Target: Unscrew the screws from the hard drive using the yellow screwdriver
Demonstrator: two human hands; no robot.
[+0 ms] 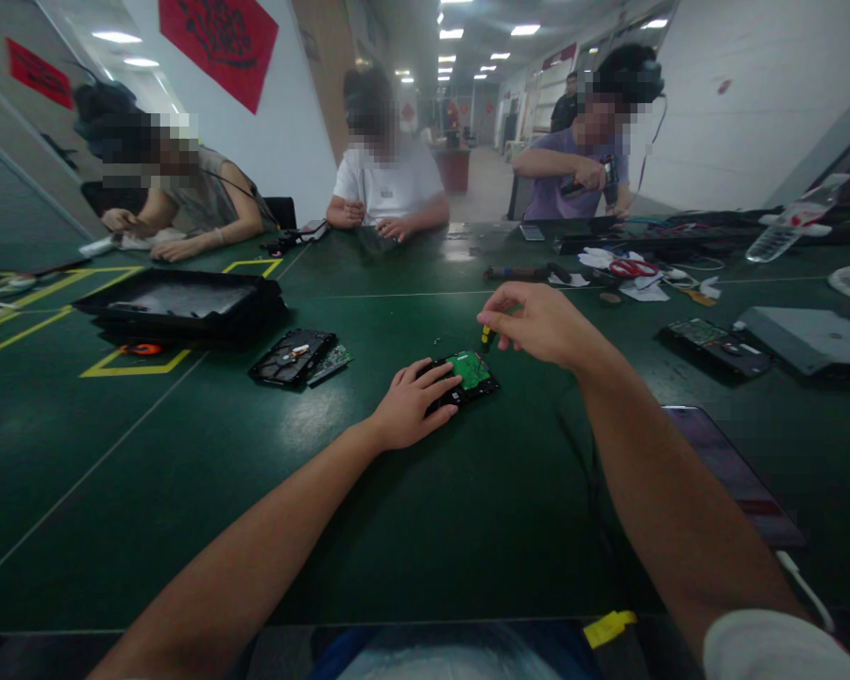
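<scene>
The left hand (419, 408), fingers spread, rests on a black-framed circuit board (471, 372); the right hand (535, 321) pinches a yellow-black screwdriver (485, 337) — tip at the board. Leftward beyond the board sit stacked black trays (184, 328), contents unclear — farther, rightward, a plastic bottle (777, 238).

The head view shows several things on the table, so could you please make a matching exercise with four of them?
1. Screwdriver
2. Board
3. Phone
4. Trays

A. Black, stacked at the left
B. Partly hidden by the right forearm
C. Held in the right hand
D. Green, partly under the left hand

Pairs: 1-C, 2-D, 3-B, 4-A
</scene>
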